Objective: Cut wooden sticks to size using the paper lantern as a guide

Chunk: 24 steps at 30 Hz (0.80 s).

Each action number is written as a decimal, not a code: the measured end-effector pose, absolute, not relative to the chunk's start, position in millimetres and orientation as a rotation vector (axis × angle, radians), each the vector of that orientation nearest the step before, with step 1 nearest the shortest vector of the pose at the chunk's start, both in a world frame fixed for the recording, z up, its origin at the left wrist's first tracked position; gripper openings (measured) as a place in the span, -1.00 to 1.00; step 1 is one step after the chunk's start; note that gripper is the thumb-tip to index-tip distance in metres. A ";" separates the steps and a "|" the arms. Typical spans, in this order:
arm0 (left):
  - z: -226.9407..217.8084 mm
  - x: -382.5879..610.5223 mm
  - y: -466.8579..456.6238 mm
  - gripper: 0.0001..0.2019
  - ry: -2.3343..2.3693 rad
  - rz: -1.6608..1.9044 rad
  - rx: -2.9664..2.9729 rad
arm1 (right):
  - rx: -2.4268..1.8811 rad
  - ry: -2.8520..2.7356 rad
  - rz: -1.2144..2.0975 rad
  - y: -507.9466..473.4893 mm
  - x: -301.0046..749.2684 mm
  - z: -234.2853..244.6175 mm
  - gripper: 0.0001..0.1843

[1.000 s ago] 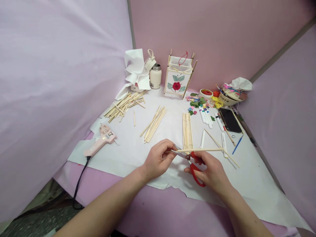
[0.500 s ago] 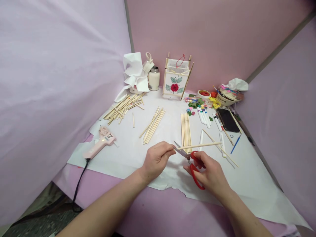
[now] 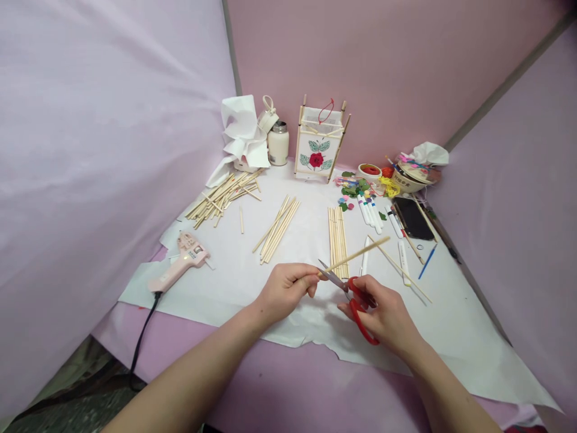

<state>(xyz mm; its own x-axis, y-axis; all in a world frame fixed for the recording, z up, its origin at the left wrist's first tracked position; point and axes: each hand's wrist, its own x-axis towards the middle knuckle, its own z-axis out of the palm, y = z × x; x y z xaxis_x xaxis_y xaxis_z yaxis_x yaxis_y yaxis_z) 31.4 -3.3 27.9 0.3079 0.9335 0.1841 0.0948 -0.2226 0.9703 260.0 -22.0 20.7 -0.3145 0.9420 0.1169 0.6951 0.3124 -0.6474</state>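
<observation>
My left hand (image 3: 291,290) pinches one end of a thin wooden stick (image 3: 360,252), which slants up and away to the right. Red-handled scissors (image 3: 363,319) are in my right hand (image 3: 385,310), with fingers through the loops. Their blades meet the stick close to my left fingertips; whether they bite into it I cannot tell. Beyond the scissors lies a neat row of sticks (image 3: 337,237). A looser bundle of sticks (image 3: 280,231) rests in front of my left hand, and a short stick piece (image 3: 241,220) lies left of it.
A pink glue gun (image 3: 183,264) with a black cord lies at left, near a stick pile (image 3: 220,198). At the back stand a cream bottle (image 3: 279,146) and a stick-framed lantern (image 3: 316,150). Markers (image 3: 370,213), a phone (image 3: 412,218) and a bowl (image 3: 409,180) are at right.
The stick's far end has swung upward and away, so it now slants more steeply across the scissor blades. Both hands keep their hold, and the view has shifted slightly.
</observation>
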 end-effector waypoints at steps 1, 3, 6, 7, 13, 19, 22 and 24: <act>28.6 30.3 -2.6 -0.76 0.933 1.017 1.508 | -1.450 -2.101 0.692 -22.0 260.5 20.6 -0.74; 29.8 27.5 -1.1 -0.77 0.877 0.931 1.368 | -1.453 -2.101 0.718 -21.8 261.1 20.6 -0.74; 31.7 22.6 1.3 -0.75 0.763 0.786 1.172 | -1.437 -2.113 0.785 -21.7 261.4 21.8 -0.74; 32.2 21.2 2.0 -0.73 0.712 0.737 1.109 | -1.426 -2.115 0.819 -21.7 261.3 22.4 -0.74; 35.1 22.7 1.3 -0.74 0.786 0.744 1.164 | -1.452 -2.082 0.942 -22.1 258.7 24.0 -0.74; 31.4 33.4 -5.2 -0.72 1.135 0.947 1.661 | -1.591 -2.068 0.868 -24.3 251.9 22.5 -0.71; 27.5 36.5 -7.4 -0.72 1.158 0.948 1.729 | -1.603 -2.069 0.876 -25.3 249.8 24.1 -0.69; 26.1 37.2 -8.1 -0.73 1.140 0.932 1.718 | -1.602 -2.073 0.892 -25.7 250.2 25.8 -0.70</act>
<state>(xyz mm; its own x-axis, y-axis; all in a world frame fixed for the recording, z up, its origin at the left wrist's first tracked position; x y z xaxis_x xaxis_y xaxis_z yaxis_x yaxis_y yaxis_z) 37.2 -8.1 26.1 0.3064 0.9438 0.1238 0.3096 -0.2218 0.9246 250.2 -25.7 25.8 -0.2841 0.9549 -0.0863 0.7195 0.1528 -0.6775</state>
